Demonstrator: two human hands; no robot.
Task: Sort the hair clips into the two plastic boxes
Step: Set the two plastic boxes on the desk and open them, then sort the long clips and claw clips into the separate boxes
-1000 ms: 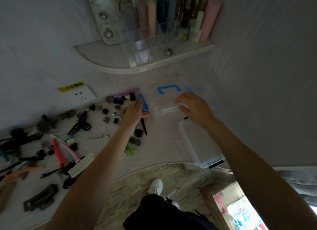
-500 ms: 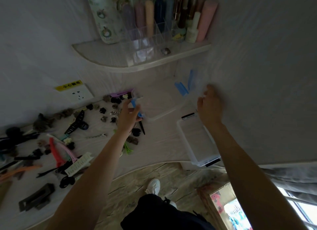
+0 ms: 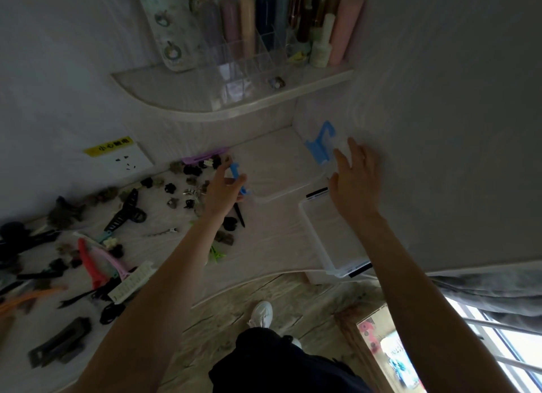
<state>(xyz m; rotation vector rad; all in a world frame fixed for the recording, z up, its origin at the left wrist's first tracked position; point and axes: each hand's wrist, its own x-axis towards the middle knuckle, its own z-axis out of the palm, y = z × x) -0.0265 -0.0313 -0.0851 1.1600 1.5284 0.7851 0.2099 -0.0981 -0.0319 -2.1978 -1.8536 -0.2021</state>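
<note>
Many hair clips lie across the white table's left half, among them a red clip (image 3: pixel 88 263), a long black claw clip (image 3: pixel 126 214) and small dark clips (image 3: pixel 193 171). A clear plastic box (image 3: pixel 278 170) sits open at the back; my left hand (image 3: pixel 221 192) pinches its blue side latch (image 3: pixel 236 174). Its clear lid (image 3: pixel 322 142), with a blue latch, leans against the right wall. My right hand (image 3: pixel 353 178) is at the lid's lower edge with fingers spread. A second clear box (image 3: pixel 334 240) lies open near the table's front right corner.
A curved shelf (image 3: pixel 205 111) above the table carries a clear organiser (image 3: pixel 249 67) and several bottles. A wall socket (image 3: pixel 126 161) sits at the back left. A white comb (image 3: pixel 132 281) lies near the table's front edge. Floor, a white shoe (image 3: pixel 261 313) and a window (image 3: pixel 504 334) are below.
The lid came off the far box and swung right, up against the wall. My right hand went with it and spread its fingers. My left hand stayed on the box's blue latch.
</note>
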